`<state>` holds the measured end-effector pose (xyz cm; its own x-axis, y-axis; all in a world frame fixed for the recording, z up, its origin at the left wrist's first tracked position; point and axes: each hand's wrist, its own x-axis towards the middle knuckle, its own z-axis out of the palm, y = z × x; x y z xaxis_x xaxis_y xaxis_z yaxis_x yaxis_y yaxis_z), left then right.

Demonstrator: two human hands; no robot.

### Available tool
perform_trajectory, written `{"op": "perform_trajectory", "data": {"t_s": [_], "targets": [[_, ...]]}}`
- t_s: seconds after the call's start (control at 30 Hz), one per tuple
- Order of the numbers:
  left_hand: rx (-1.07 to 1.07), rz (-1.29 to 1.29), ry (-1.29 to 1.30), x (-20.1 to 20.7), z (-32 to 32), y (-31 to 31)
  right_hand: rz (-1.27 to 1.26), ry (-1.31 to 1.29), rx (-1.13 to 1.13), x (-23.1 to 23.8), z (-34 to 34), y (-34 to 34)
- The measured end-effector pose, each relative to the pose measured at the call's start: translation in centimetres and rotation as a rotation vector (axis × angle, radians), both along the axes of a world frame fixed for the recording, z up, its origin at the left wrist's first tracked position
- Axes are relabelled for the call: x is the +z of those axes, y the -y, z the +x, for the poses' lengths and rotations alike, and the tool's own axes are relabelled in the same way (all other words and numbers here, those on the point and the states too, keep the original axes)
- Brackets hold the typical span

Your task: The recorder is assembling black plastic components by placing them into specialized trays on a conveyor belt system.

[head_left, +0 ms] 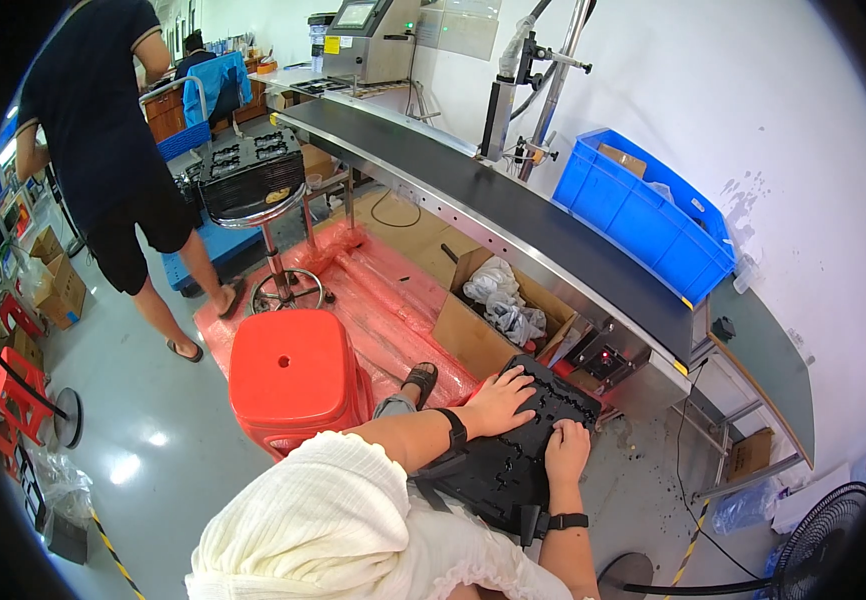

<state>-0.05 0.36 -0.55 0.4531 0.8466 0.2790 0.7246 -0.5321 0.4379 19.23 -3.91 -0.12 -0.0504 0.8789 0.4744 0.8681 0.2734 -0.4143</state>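
A black plastic tray (505, 462) with moulded recesses lies low in front of me, tilted, by the near end of the conveyor. Spread across its upper left part, my left hand (501, 402) rests with the fingers apart, holding nothing I can see. My right hand (566, 455) is on the tray's right side, its fingers curled in and pressed together. Whatever those fingers hold, if anything, is too small to make out. Small dark pieces seem to sit in some recesses. Both wrists carry black bands.
A conveyor (493, 190) runs along the wall, with a blue crate (643, 210) beside it. Beneath stands an open carton (473, 335) of plastic bags. A red stool (288, 370) is at my left, a fan (823, 540) at lower right. Another person (103, 130) stands at far left near stacked black trays (251, 175).
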Motion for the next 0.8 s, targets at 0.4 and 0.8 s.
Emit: {"op": "perform_trajectory", "data": {"t_s": [0.4, 0.8], "targets": [[0.015, 0.058, 0.018, -0.13, -0.04, 0.15, -0.005, 0.008, 0.006, 0.35, -0.22, 0.14], [0.002, 0.042, 0.022, 0.41, 0.03, 0.37, 0.008, -0.006, 0.011, 0.12, 0.05, 0.04]]}}
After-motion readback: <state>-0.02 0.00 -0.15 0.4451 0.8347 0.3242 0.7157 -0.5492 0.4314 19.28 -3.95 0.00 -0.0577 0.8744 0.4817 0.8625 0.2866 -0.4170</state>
